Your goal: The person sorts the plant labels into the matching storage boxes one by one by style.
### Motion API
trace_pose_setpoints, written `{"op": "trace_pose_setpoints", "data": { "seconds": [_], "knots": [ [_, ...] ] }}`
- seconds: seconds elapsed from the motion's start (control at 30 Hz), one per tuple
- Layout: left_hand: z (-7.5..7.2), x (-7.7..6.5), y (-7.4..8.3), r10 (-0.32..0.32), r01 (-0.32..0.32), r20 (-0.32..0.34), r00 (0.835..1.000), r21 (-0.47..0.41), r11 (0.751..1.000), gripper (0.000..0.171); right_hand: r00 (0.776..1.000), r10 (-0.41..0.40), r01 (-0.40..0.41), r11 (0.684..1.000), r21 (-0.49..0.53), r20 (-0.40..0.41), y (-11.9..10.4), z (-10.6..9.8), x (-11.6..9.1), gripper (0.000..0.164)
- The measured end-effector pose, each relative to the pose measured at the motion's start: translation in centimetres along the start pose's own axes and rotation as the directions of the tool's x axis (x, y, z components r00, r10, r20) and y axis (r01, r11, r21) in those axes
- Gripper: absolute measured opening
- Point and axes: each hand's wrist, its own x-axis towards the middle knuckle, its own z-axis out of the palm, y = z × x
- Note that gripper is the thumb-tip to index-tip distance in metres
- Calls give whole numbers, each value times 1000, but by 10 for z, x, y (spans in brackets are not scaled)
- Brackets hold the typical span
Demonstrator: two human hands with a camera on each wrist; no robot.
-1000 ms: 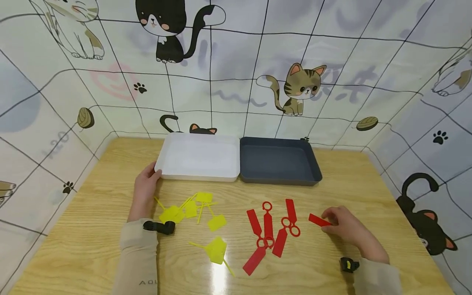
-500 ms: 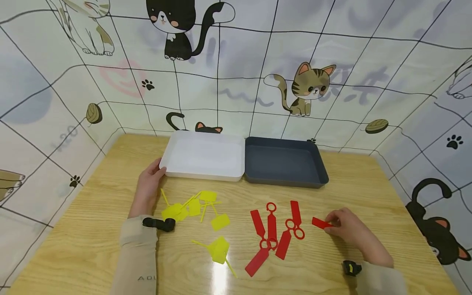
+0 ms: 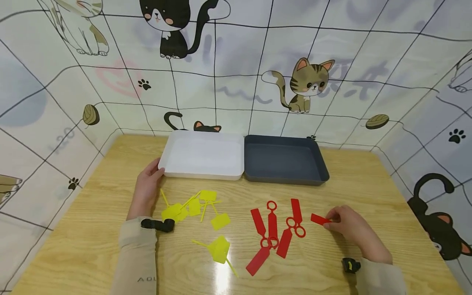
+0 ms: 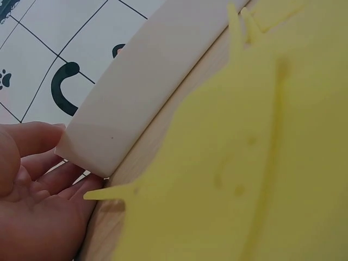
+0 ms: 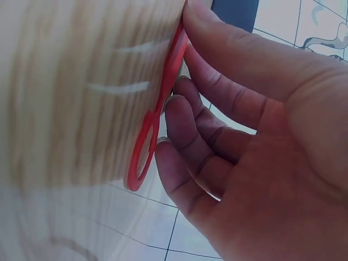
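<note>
My left hand grips the near-left corner of a white tray, thumb at its front wall; the left wrist view shows the other fingers curled by the same corner. My right hand pinches a red plastic tag between thumb and fingers at the right of the table. In the right wrist view the ring end of that tag reaches down past the fingertips, close to the wood. Several more red ring-ended tags lie to the left of this hand, some with their rings overlapping.
A dark grey tray stands right beside the white one, at the back of the wooden table. Several yellow tags with thin tails lie below the white tray; one nearer the front. A cat-patterned sheet surrounds the table.
The view has shifted slightly. Both hands keep their places, the left at the tray corner and the right on the red tag.
</note>
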Motion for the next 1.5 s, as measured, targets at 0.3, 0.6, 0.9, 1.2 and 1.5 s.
{"op": "trace_pose_setpoints", "data": {
  "seconds": [0.3, 0.6, 0.9, 1.2, 1.5],
  "knots": [
    [1, 0, 0, 9, -10, 4, 1000, 30, 1000, 51, 999, -35, 35, 999, -7, -33, -2, -2, -1, 21],
    [-1, -1, 2, 2, -2, 10, 1000, 9, 1000, 52, 999, -28, 27, 999, -21, -39, -8, -2, -4, 22],
    [2, -3, 5, -6, 7, 30, 1000, -46, 999, 53, 998, -52, 51, 998, -31, -40, -7, -1, -3, 17],
    [0, -3, 2, -1, 1, 10, 1000, -26, 1000, 54, 1000, -12, 12, 1000, 24, -22, -2, -8, -7, 25],
    [1, -1, 1, 3, -2, 29, 1000, -57, 998, 55, 997, 23, -26, 999, 42, 68, 31, -26, -32, 48]
  ]
}}
